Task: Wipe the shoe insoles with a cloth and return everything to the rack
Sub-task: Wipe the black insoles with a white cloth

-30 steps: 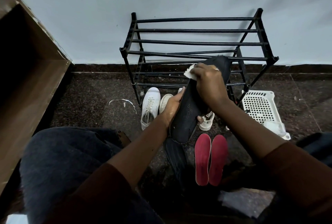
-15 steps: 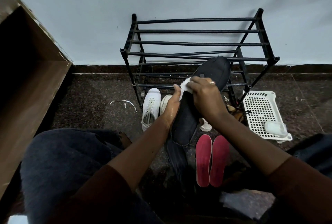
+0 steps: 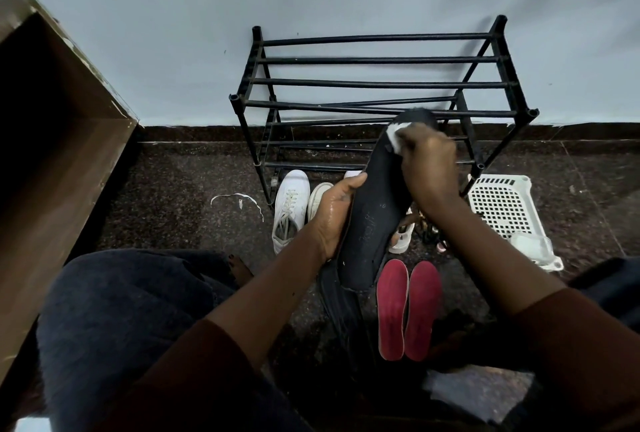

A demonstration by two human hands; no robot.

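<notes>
My left hand grips the black insole by its left edge, tilted over the floor before the rack, while my right hand pinches the cloth in curled fingers, now moved up from mid-sole to the toe end.

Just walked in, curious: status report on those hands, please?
Left hand grips black insole at its edge. Right hand holds white cloth against its toe end. Red insoles lie on floor, nothing blocking.
</notes>
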